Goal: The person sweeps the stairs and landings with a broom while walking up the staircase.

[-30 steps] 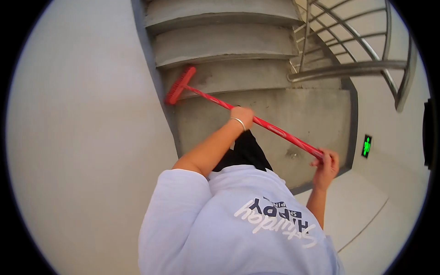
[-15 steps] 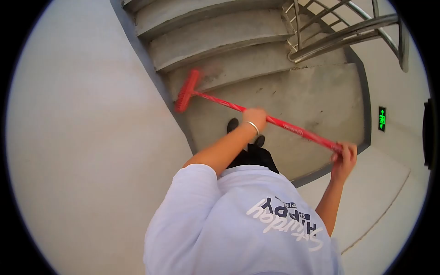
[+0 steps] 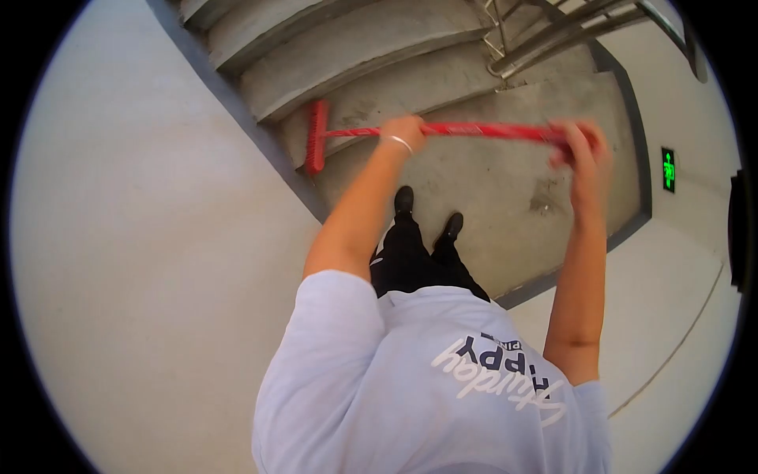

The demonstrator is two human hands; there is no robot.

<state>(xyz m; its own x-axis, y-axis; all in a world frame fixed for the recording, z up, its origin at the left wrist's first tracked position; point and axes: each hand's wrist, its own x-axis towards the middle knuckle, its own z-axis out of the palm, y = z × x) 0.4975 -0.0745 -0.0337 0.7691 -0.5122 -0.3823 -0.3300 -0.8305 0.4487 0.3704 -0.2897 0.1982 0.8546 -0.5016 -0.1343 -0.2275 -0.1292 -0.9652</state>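
A red broom (image 3: 482, 130) lies nearly level across the view, its bristled head at the left on the lowest step beside the wall. My left hand (image 3: 403, 133), with a pale bracelet at the wrist, is wrapped round the middle of the handle. Farther right, my right hand (image 3: 582, 146) grips the handle's end; it is slightly blurred by motion. Below the handle my two dark shoes stand on the grey landing (image 3: 505, 221).
Curved concrete steps (image 3: 363, 51) rise at the top. A metal railing (image 3: 568, 31) comes in at the upper right. The left wall (image 3: 158, 237) has a dark skirting. A green exit sign (image 3: 669, 170) is on the right wall.
The view has turned and shifted. The broom has gone from slanting down to the right to nearly level, as my right hand rose. Both hands have kept hold, and my shoes have come into view.
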